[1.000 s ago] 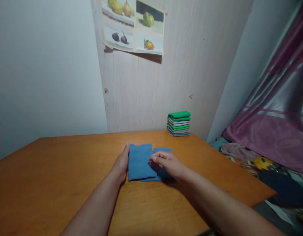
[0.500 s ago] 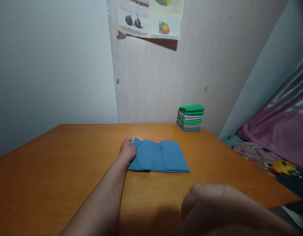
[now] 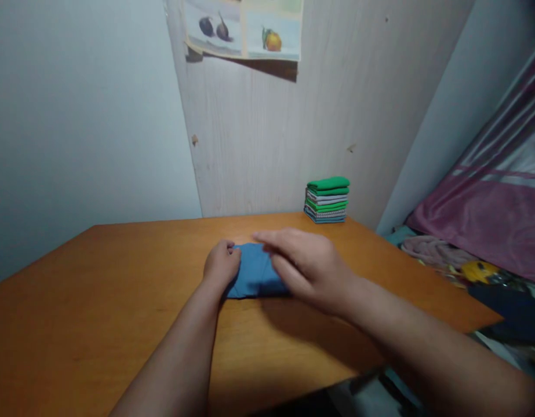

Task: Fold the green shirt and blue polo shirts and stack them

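A folded blue cloth [image 3: 252, 275] lies flat on the wooden table, its right part hidden behind my right hand. At the cloth's left edge, my left hand [image 3: 222, 263] is closed, thumb on top, gripping the fabric. My right hand [image 3: 304, 260] is over the cloth's right side, palm turned inward and fingers stretched out to the left, slightly blurred. Whether it touches the cloth I cannot tell.
At the table's [image 3: 132, 272] back right corner stands a neat stack of folded cloths [image 3: 327, 200] in green, grey and blue. A pink curtain [image 3: 476, 220] hangs to the right, above a heap of fabric and a yellow item [image 3: 479, 270]. A picture sheet [image 3: 245, 29] hangs on the wall.
My right hand has come up from the lower right to over the cloth, with its fingers now stretched out. My left hand stays at the left edge. The view has shifted slightly.
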